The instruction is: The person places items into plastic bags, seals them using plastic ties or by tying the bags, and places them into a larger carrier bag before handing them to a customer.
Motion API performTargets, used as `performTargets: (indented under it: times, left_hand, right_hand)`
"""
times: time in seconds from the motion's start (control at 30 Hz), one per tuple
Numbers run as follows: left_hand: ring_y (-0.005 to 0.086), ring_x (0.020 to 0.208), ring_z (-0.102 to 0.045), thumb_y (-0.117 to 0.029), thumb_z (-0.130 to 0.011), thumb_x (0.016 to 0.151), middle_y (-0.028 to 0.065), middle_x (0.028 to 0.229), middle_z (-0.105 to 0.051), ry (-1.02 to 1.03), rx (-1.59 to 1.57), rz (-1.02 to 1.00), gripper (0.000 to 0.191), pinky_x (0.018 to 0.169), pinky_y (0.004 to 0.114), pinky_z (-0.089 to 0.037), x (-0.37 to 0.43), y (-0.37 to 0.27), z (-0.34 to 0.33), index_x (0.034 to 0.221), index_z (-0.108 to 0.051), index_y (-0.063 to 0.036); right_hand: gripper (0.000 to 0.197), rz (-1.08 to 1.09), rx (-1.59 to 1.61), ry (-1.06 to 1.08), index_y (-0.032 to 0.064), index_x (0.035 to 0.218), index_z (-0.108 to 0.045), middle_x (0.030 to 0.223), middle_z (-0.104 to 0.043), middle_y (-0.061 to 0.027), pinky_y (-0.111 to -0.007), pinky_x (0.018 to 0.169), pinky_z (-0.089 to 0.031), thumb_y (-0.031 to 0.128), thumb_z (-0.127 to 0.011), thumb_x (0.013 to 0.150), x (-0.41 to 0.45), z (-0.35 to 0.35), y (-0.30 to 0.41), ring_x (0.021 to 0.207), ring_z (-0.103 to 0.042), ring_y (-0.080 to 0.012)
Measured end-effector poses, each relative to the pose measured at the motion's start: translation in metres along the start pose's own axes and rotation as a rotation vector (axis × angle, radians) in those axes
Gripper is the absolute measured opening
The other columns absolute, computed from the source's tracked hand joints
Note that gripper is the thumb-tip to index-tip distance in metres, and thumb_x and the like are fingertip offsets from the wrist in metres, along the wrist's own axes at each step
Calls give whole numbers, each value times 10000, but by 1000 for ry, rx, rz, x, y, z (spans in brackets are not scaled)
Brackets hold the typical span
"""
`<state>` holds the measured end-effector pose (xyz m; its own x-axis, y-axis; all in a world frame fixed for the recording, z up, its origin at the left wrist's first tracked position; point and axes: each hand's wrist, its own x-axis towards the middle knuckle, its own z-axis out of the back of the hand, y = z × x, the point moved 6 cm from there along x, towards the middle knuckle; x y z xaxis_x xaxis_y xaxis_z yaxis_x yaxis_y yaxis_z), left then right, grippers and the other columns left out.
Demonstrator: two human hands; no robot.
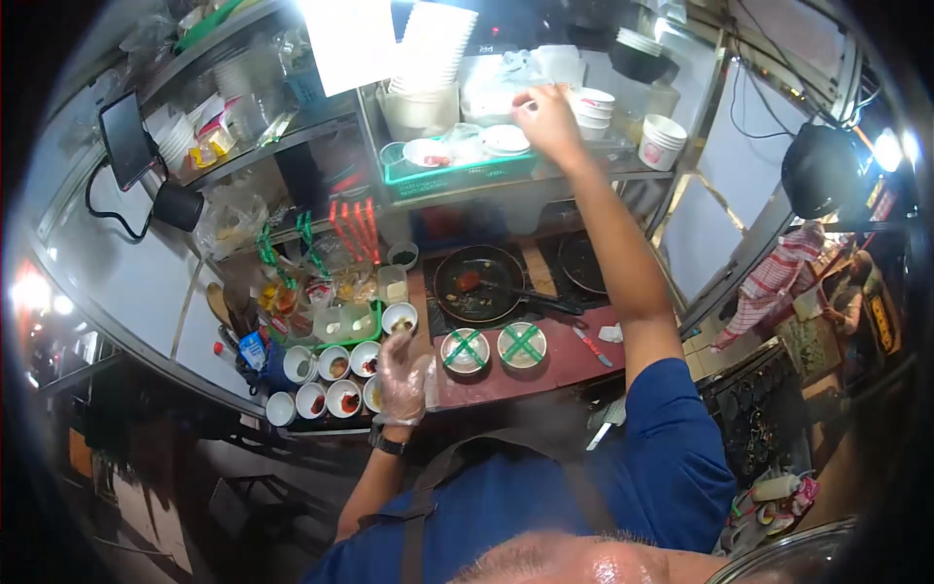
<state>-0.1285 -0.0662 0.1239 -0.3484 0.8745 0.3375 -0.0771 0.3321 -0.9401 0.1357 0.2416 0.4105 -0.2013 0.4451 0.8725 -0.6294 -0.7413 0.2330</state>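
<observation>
My left hand [403,383], in a clear plastic glove, hovers at the right end of a group of small white bowls [343,398]. Nothing shows in its fingers. Some bowls hold red or brown seasonings. My right hand [549,124] is bare and raised at the upper shelf, its fingers curled before a clear plastic bag [496,87]; whether it grips anything is unclear. Two round containers, one on the left [465,352] and one on the right [522,344], bear green tape crosses. Behind them a frying pan [479,285] on the stove holds a red lump and bits of food.
A red-handled knife [592,346] lies on the red counter mat [554,372]. Upper shelf: a green basket [460,182], stacked white tubs [430,51] and paper cups [662,142]. A phone [128,142] on a holder hangs left. Another person [850,299] is at far right.
</observation>
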Motion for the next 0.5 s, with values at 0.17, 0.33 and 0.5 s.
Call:
performTargets:
  times: [0.17,0.33,0.5]
  left_hand:
    - [202,1128,-610,-3,-668,911,121,1192,-635,75,7,108,324,1026,357,-469,-31,29,12,1210,-544,14]
    - [206,924,-678,-19,-648,920,106,1021,-687,141,-36,79,109,850,350,-546,-25,1,-16,1027,-632,-11]
    - [306,856,-686,-78,-659,853,139,926,-691,235,279,-332,144,771,399,-536,-8,-50,-24,992,-641,-45]
  right_hand:
    - [301,-515,-15,174,92,1140,-663,1096,-706,-144,-382,882,-535,206,-691,862,39,2,-106,1006,-693,-267]
    - [539,-567,231,392,31,1376,-579,1277,-669,-188,-331,989,-485,320,-707,939,51,-51,-135,1175,-629,-224]
    - [467,-232,434,60,-15,1287,-636,1232,-685,-156,-350,956,-499,216,-747,897,52,-34,-69,1083,-643,-234]
